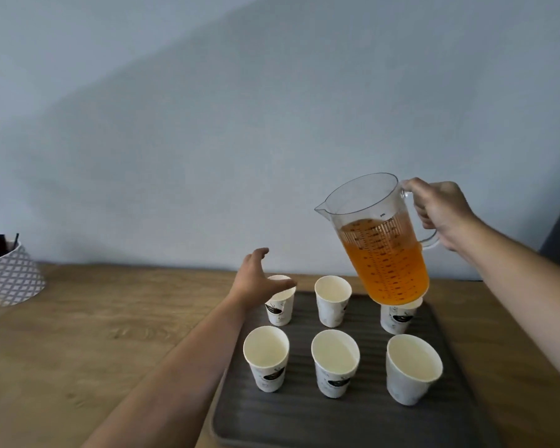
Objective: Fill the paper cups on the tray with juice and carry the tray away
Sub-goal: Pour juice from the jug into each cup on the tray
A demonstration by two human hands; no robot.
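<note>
Tray [353, 415], jug [382, 240] hiding cup [398, 316]

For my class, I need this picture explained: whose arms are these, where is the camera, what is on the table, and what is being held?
There is no machine: a person wears a wide-angle camera on the head, looking down at their own arms. The right hand holds a clear jug of orange juice by its handle, tilted above the back right cup. The left hand is open, reaching by the back left cup. Six paper cups stand on a dark tray on a wooden table; those whose insides show look empty. A patterned pot stands at the far left.
</note>
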